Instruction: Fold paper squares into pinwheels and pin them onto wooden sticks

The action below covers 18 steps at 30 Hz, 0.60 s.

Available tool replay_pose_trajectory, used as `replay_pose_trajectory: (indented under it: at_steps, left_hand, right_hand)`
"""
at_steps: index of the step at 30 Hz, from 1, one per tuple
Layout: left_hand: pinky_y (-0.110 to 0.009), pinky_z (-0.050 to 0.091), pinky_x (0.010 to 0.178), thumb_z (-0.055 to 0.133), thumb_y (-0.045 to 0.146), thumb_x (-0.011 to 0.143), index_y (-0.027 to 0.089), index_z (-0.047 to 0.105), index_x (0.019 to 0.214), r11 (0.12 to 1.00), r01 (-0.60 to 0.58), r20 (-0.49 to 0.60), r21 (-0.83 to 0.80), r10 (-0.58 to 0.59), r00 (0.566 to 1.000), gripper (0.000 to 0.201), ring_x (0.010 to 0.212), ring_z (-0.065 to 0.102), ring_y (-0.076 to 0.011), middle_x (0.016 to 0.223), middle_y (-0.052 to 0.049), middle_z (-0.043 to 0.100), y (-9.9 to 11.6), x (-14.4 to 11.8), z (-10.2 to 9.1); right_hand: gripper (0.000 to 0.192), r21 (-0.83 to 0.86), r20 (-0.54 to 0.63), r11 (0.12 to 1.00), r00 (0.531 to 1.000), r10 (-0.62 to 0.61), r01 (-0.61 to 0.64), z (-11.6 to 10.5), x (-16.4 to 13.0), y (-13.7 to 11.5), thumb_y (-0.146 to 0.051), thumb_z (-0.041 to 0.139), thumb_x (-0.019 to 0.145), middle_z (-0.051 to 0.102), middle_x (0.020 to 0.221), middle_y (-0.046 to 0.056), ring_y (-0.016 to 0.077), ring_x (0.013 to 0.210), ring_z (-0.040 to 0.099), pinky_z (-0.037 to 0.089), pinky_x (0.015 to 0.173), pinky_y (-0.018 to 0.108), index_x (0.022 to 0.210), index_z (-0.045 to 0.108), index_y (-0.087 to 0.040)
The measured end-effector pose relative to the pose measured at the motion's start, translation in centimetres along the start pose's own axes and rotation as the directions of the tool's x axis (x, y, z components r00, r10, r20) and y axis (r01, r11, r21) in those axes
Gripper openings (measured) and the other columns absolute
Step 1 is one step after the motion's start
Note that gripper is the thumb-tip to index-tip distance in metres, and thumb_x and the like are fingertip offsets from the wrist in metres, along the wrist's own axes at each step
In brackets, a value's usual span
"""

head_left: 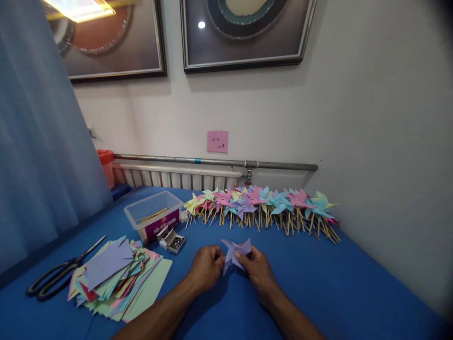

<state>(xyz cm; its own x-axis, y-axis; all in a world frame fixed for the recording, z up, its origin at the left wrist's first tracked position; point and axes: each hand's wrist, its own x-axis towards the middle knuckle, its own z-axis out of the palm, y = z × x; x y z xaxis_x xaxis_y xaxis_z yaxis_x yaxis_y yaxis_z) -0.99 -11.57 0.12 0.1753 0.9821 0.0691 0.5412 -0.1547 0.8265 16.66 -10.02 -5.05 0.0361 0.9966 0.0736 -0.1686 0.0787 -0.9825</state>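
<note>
A: Where did the items lie on the surface (318, 283)?

B: The row of pinwheels (262, 208) stood at the rear, along the wall. The container (154, 215) sat to its left, with the small box (171, 240) just before it. The paper stack (116, 278) lay front left, and the scissors (58, 274) lay left of the stack.

A: And the hands?

B: The left hand (205, 267) and right hand (256, 269) were at front centre, before the row, with the folded paper (235, 252) between them.
</note>
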Motion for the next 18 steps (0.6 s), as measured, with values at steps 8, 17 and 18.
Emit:
replay_pose_trajectory:
  at_steps: [8, 17, 18]
  left_hand:
    - [-0.025, 0.034, 0.059, 0.054, 0.017, 0.082, 0.016, 0.065, 0.071, 0.999, -0.003, -0.013, 0.032, 0.003, 1.0, 0.016, 0.06, 0.054, -0.0139, 0.062, 0.0, 0.064, 0.14, -0.08, 0.16]
    - [-0.024, 0.034, 0.06, 0.054, 0.017, 0.083, 0.017, 0.066, 0.072, 0.999, -0.022, -0.022, 0.05, 0.023, 0.999, 0.016, 0.062, 0.057, -0.0147, 0.063, 0.0, 0.065, 0.12, -0.15, 0.25]
    - [-0.024, 0.034, 0.06, 0.054, 0.017, 0.083, 0.017, 0.066, 0.071, 0.998, -0.025, -0.023, 0.055, 0.026, 0.999, 0.017, 0.062, 0.057, -0.0147, 0.064, 0.0, 0.065, 0.14, -0.17, 0.24]
  right_hand:
    - [0.048, 0.0, -0.024, 1.0, 1.0, -0.004, 0.004, 0.06, 0.26, 0.41, -0.05, 0.086, 0.062, 0.075, 0.083, 0.005, 0.0212, 0.074, 0.065, 0.049, 0.072, 0.031, 0.095, 0.074, -0.017]
    - [0.049, -0.015, -0.004, 1.0, 1.0, -0.004, 0.004, 0.23, -0.17, -0.47, -0.05, 0.085, 0.062, 0.078, 0.09, 0.008, 0.0255, 0.083, 0.068, 0.052, 0.075, 0.034, 0.097, 0.075, -0.017]
    - [0.049, -0.013, 0.003, 1.0, 1.0, -0.004, 0.004, 0.22, -0.17, -0.49, -0.05, 0.085, 0.063, 0.078, 0.092, 0.008, 0.0261, 0.084, 0.069, 0.052, 0.075, 0.034, 0.098, 0.075, -0.018]
